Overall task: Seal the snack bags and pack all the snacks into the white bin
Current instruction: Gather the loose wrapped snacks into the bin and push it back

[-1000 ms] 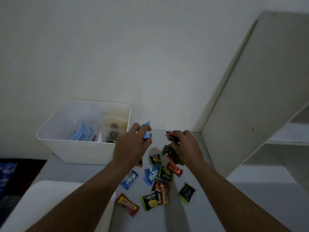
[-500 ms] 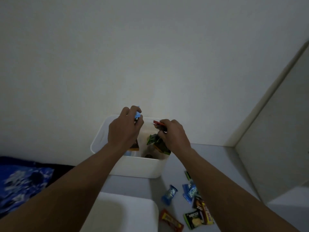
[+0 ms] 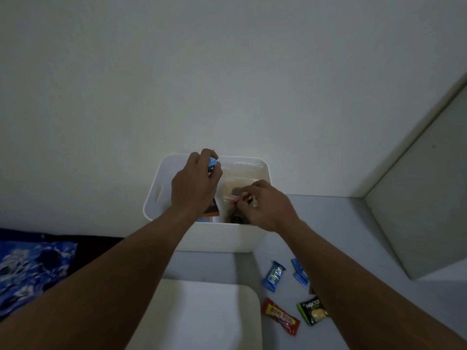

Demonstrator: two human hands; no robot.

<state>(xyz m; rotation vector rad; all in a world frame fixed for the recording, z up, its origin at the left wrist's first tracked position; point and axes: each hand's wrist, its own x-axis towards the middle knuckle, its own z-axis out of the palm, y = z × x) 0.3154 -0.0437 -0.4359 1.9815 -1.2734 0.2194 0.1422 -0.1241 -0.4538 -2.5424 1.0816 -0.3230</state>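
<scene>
White bin [image 3: 217, 237] is sitting at the back of the grey table [image 3: 341, 223], close against the pale wall. It is rounded at the corners, with a handle slot showing in its left side. Inside it a clear bag [image 3: 242, 170] of pale, round snacks is lying toward the far right.

Both hands are hovering over the bin's opening. The left hand [image 3: 194, 188] is curling its fingers around a blue packet [image 3: 212, 163], holding it above the bin's left half. An orange-brown packet [image 3: 211, 210] is peeking out just beneath that hand. The right hand [image 3: 267, 205] is reaching in over the near right corner, its fingertips pinching a red wrapper [image 3: 237, 200].

More snacks are lying loose on the table in front of the bin, beside the right forearm: a blue candy wrapper [image 3: 274, 275], a second blue wrapper [image 3: 300, 272] partly hidden by the arm, a red-and-yellow bar [image 3: 280, 317] and a green packet [image 3: 313, 313].

A white rounded object [image 3: 202, 314] is sitting nearest the camera, and a blue patterned cloth [image 3: 32, 269] is lying off to the left.
</scene>
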